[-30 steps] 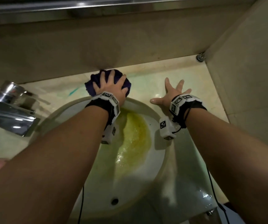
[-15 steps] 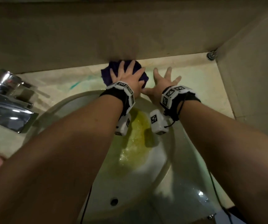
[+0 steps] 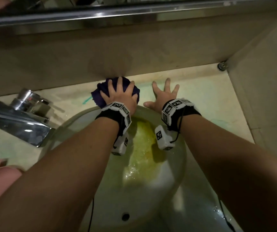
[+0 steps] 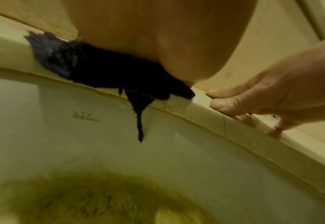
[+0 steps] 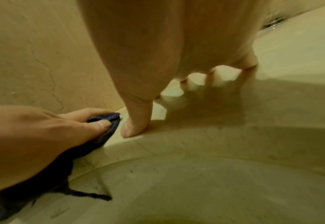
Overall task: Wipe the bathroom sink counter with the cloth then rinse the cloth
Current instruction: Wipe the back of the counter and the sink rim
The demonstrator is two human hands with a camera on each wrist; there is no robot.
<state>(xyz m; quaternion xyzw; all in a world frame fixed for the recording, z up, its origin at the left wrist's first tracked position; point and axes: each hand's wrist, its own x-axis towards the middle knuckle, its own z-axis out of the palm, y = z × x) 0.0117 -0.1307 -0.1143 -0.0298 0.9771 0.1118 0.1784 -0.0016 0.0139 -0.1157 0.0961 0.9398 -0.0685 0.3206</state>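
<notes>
My left hand (image 3: pixel 119 96) lies spread flat on the cloth (image 3: pixel 101 91), fingers fanned and pressing the dark bunched wad down onto the counter (image 3: pixel 201 91), tight against the foot of the back wall (image 3: pixel 67 64); it presses rather than pinches, though in the right wrist view the thumb tucks against the cloth's near edge. A frayed tail of the cloth (image 4: pixel 140 125) hangs over the rim into the sink (image 3: pixel 151 190) just below the heel of that hand. Half a second ago the cloth was further to the right, with my right hand (image 3: pixel 164 96) almost touching the left; now the cloth is back toward the tap (image 3: pixel 19 121) side and the two hands stand apart. The right hand is splayed, holding nothing, its fingertips (image 5: pixel 132 128) braced on bare counter just beside the cloth. I read this as the return stroke of a back-and-forth scrub along the strip behind the bowl. A teal smear (image 3: pixel 86 100) shows on the counter just left of the cloth, so I judge this stroke should carry on that way. The wiping is unfinished and the rinse not yet begun: no water runs from the tap, and yellow staining sits in the bowl below my wrists.
</notes>
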